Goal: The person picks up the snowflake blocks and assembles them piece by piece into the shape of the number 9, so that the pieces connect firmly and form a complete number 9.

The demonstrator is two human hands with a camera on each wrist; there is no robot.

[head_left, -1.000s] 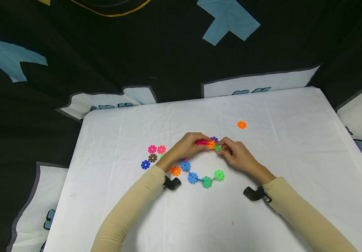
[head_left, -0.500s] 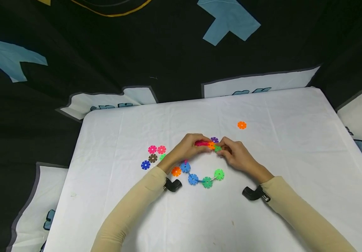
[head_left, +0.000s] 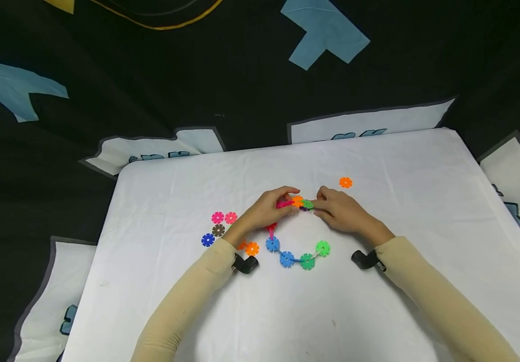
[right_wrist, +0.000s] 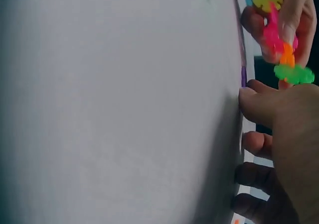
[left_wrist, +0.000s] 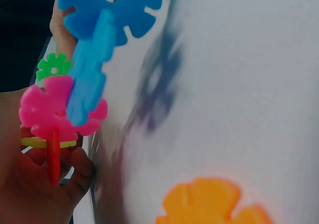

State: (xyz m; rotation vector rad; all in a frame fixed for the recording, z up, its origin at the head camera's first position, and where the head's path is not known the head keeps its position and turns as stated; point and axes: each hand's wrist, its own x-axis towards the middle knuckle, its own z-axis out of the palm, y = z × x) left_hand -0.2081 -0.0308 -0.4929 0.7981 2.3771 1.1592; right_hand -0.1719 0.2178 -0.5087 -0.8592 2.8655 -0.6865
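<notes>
A chain of slotted plastic snowflake discs curves between the hands. My left hand (head_left: 264,210) pinches a pink disc (right_wrist: 273,37) of it, with an orange disc (head_left: 298,201) and a green disc (head_left: 307,204) following at that end. Beyond the left hand the chain continues through blue discs (head_left: 287,259) to a light green disc (head_left: 323,248). My right hand (head_left: 343,211) rests low at the tabletop, its index finger stretched towards a purple disc (right_wrist: 243,77) that lies partly hidden under the green one. Whether it touches the purple disc is unclear.
Loose discs lie left of the left forearm: pink (head_left: 217,217), brown (head_left: 218,230), dark blue (head_left: 207,240) and orange (head_left: 252,249). One more orange disc (head_left: 345,182) lies at the back right. A white cloth (head_left: 151,261) covers the table.
My right hand has let go of the green disc and lowered towards the purple disc, its index finger extending. My left hand still holds the chain, whose lower end has swung right.
</notes>
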